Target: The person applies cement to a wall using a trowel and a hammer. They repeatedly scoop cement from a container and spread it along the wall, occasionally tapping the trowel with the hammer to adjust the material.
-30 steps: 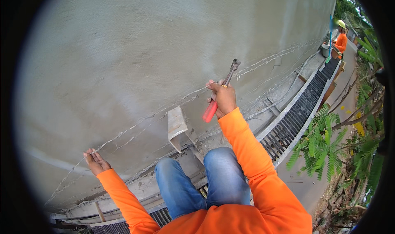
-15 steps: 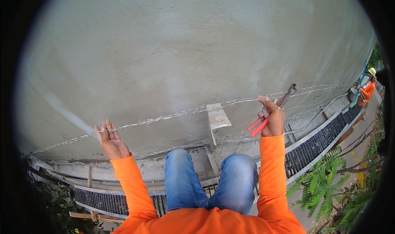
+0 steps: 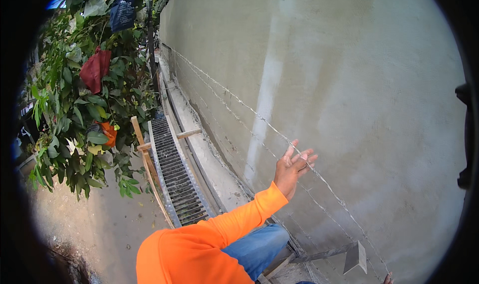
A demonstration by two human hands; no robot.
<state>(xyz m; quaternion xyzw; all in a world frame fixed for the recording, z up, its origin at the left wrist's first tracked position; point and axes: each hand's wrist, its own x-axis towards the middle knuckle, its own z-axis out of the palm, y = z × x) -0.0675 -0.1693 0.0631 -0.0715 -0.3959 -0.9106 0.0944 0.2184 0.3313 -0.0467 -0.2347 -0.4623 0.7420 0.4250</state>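
Barbed wire (image 3: 254,113) runs slantwise along the grey plastered wall (image 3: 349,84), with further thin strands lower down. My left hand (image 3: 295,170) is at the top strand, its fingers stretched and spread; the wire passes by the fingers, and none are closed round it. At the lower right edge only a bit of my right hand (image 3: 388,279) shows, next to the same strand. Its grip and anything in it are cut off. An angled metal bracket (image 3: 356,258) juts out near the wire, between my hands.
Below the wall runs a concrete ledge (image 3: 219,171), beside a metal grating walkway (image 3: 174,169) with wooden strips (image 3: 144,156) along it. At left, a leafy tree (image 3: 75,109) holds red, orange and dark blue bags. Pavement (image 3: 110,209) lies beneath; my bent knee (image 3: 264,244) is near the ledge.
My view has swung to the left along the wall. The red-handled pliers in my right hand have left the picture, and most of that hand too. My left hand stays at the wire, fingers apart.
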